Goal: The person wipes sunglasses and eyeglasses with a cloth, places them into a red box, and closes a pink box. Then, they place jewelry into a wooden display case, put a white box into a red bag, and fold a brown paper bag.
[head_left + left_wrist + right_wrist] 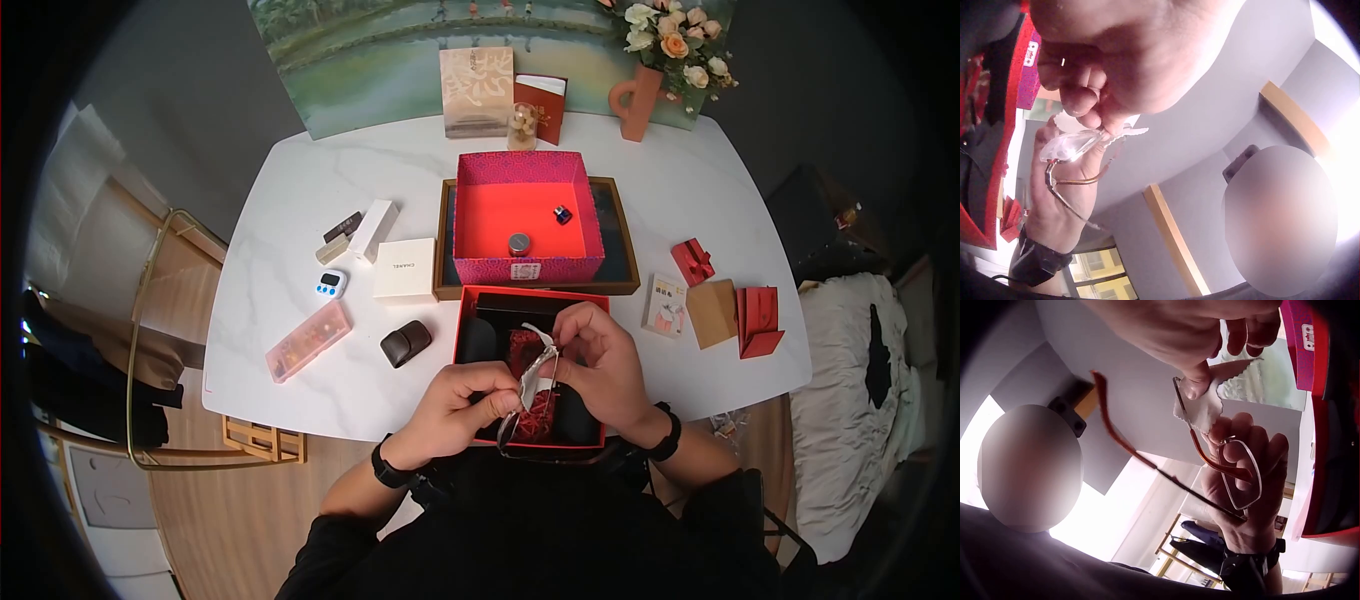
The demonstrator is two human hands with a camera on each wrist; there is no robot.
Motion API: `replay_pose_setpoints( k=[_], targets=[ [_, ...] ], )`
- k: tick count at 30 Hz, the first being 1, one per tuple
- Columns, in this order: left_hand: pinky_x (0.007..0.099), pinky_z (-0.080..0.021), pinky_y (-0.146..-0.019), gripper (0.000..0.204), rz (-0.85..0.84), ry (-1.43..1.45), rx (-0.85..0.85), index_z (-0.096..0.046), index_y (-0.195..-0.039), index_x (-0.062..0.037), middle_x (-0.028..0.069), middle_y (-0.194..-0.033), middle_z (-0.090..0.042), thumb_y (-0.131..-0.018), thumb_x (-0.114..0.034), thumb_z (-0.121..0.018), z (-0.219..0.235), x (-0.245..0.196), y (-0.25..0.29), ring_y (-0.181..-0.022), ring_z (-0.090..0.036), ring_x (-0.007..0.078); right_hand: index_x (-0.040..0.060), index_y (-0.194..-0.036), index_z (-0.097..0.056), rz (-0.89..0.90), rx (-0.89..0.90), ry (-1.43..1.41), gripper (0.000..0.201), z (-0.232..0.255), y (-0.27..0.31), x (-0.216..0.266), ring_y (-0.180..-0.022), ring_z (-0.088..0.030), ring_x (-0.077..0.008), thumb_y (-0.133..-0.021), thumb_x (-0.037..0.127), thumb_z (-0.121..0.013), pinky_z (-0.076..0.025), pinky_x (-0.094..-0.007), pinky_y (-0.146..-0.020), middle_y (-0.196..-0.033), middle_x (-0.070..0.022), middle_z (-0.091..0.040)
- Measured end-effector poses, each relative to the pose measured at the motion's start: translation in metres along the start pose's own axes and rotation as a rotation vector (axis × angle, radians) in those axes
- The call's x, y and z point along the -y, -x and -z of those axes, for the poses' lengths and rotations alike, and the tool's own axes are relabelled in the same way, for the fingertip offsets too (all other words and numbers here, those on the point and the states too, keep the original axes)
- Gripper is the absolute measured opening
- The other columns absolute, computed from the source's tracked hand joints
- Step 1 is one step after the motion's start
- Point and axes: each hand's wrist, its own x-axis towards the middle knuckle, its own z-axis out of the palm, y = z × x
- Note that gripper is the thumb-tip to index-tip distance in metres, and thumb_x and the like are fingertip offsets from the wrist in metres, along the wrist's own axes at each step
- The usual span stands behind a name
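Over the open red-edged box (462,330), both hands work on a pair of thin metal-rimmed eyeglasses (1260,481) with brown temple tips. The left hand (465,402) grips the frame near its middle, the fingers curled behind one rim in the right wrist view. My right hand (603,365) pinches a pale cloth (1200,414) with zigzag edges against the other lens, thumb on the cloth. One clear lens (1067,147) shows beside the cloth in the left wrist view. The temples stick out toward the body.
The red-edged box holds red shredded paper (535,420) and dark pieces. Behind it, a purple patterned box (525,165) sits on a framed tray (625,260). Leftward are a brown case (405,343), pink organizer (310,342), timer (331,285) and white box (405,270). Red packets (759,322) lie right.
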Motion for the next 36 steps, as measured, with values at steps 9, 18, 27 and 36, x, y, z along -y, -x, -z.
replay_pose_setpoints(
  k=[9,18,27,36],
  targets=[
    [0.0266,-0.048,-0.072,0.015,0.079,0.079,-0.044,-0.072,-0.104,0.0017,-0.0003,-0.089,-0.065,-0.110,-0.012,-0.069,-0.004,0.005,0.000,-0.080,-0.057,0.0074,-0.0047,-0.109,-0.074,-0.050,0.018,-0.019,0.012,-0.010,0.001,0.012,-0.094,-0.068,-0.0082,-0.099,0.000,-0.079,-0.057,-0.0268,-0.084,-0.103,-0.0035,-0.072],
    [0.0242,-0.038,-0.062,0.024,0.112,0.264,-0.064,-0.072,-0.108,0.0012,-0.0032,-0.082,-0.059,-0.113,-0.021,-0.065,-0.007,0.010,-0.007,-0.067,-0.044,0.0050,-0.0055,-0.115,-0.075,-0.184,0.079,-0.136,0.014,-0.011,-0.005,0.022,-0.104,-0.070,-0.0091,-0.105,0.004,-0.073,-0.058,-0.0284,-0.093,-0.108,-0.0045,-0.077],
    [0.0251,-0.038,-0.061,0.022,0.147,0.278,-0.060,-0.073,-0.106,-0.0003,-0.0038,-0.074,-0.056,-0.113,-0.020,-0.066,-0.008,0.017,-0.004,-0.065,-0.045,0.0053,-0.0047,-0.113,-0.074,-0.170,0.102,-0.167,0.012,-0.009,-0.004,0.014,-0.101,-0.070,-0.0079,-0.105,0.005,-0.074,-0.058,-0.0274,-0.090,-0.107,-0.0044,-0.077],
    [0.0243,-0.038,-0.061,0.018,0.129,0.274,-0.049,-0.075,-0.114,0.0000,-0.0043,-0.076,-0.057,-0.112,-0.016,-0.067,-0.007,0.018,0.000,-0.066,-0.044,0.0046,-0.0040,-0.105,-0.074,-0.112,0.080,-0.152,0.010,-0.008,0.000,0.010,-0.096,-0.069,-0.0072,-0.100,0.002,-0.080,-0.057,-0.0263,-0.085,-0.102,-0.0040,-0.076]
  ],
)
